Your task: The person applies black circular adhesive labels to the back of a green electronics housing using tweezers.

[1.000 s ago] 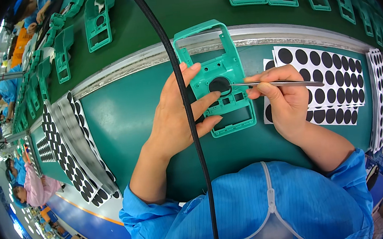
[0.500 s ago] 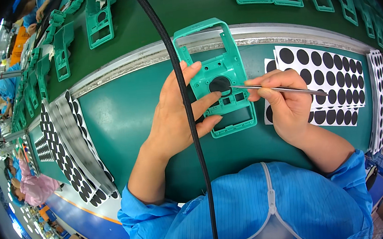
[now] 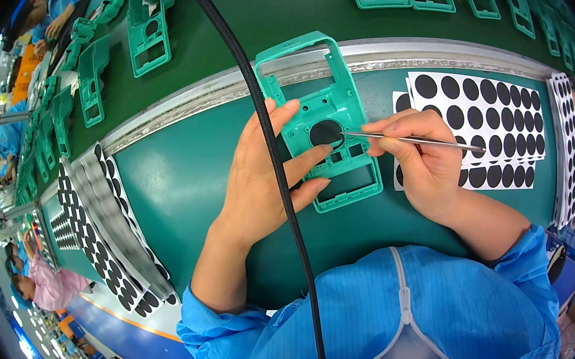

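Watching through the head view, I see the rear of the tweezers in the right hand has swung nearer the worker over the past second, yet the tip stays at the right edge of the black disc, so I'd judge that edge is still being worked. The green housing around it sits over the tabletop, its far end across the metal rail. The right fingers pinch the tweezers; the left hand's fingers spread over the housing, though whether they grip I can't tell.

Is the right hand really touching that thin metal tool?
Touching: the head view shows the right hand pinching the thin metal tool between thumb and fingers.
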Motion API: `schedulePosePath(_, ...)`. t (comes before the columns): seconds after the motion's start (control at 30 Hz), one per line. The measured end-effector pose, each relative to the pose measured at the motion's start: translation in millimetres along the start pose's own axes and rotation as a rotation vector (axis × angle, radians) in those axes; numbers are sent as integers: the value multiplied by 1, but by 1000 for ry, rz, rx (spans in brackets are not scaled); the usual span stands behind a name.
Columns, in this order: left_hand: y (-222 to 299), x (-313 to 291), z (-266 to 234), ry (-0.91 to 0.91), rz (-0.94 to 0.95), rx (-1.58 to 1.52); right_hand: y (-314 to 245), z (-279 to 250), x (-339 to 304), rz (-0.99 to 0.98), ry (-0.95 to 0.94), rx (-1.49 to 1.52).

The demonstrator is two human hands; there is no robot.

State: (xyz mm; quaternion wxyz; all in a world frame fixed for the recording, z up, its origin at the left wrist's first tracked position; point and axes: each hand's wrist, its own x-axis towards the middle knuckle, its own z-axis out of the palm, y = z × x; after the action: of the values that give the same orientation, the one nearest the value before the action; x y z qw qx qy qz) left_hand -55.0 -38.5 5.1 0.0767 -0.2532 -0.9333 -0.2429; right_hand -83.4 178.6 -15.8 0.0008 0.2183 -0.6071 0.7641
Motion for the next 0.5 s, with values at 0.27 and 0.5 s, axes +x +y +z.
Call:
schedulePosePath(0.27, 2, -1, 2, -17, -11, 19, 0, 0, 0, 21, 15, -91)
schedulePosePath(0.5, 4, 0, 3, 20, 20, 90, 0, 2, 0, -24, 19, -99)
